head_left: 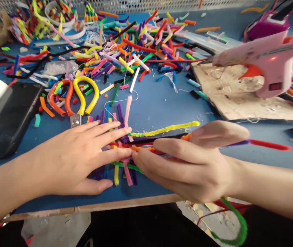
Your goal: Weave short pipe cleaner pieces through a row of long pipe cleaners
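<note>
My left hand (82,154) lies flat, fingers spread, on crossed pipe cleaners on the blue table, its fingertips pressing the strips. Close by on the right, my right hand (192,161) is closed around long pipe cleaners, orange, red and black among them, that run from under my left fingers. A yellow pipe cleaner (167,129) stretches out above them. Short pink (127,111), purple and yellow (116,175) pieces stick out above and below the crossing. A green strip (136,167) passes below. My right palm hides what its fingers grip exactly.
Scissors with orange and yellow handles (86,99) lie beyond my left hand, near a black phone (10,120). Cut pipe cleaners (136,44) are heaped at the back. A pink glue gun (272,61) rests over cardboard (228,99) at the right. The table's front edge (84,208) is near.
</note>
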{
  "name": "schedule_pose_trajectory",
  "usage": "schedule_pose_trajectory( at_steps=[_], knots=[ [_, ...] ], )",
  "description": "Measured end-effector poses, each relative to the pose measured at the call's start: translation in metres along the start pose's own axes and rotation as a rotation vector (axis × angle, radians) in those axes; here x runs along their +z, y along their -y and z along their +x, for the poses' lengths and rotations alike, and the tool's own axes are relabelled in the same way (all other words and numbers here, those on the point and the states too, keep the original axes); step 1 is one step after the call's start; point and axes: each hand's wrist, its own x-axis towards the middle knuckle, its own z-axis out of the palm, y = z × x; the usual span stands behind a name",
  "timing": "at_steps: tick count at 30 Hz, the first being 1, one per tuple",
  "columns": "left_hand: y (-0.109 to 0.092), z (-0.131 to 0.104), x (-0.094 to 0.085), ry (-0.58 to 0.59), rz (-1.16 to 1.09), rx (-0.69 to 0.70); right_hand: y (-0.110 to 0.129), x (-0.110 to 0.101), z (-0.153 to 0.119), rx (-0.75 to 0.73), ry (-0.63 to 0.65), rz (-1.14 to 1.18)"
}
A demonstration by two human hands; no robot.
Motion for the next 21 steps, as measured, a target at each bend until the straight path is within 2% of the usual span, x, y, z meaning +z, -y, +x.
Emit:
schedule_pose_trajectory(
  at_steps=[3,12,18,21],
  knots=[
    [-0.001,0.001,-0.001,-0.004,-0.002,-0.003,-0.001,0.000,-0.003,-0.031,0.032,-0.006],
    [-0.001,0.001,0.001,-0.017,-0.008,-0.004,0.004,-0.001,-0.002,0.070,0.023,0.043],
    [-0.001,0.000,0.002,-0.003,-0.009,-0.027,0.001,-0.003,0.011,0.103,-0.005,0.201],
    [0.001,-0.001,0.002,0.011,-0.011,-0.019,0.000,-0.002,0.011,0.145,0.026,0.264]
  ],
)
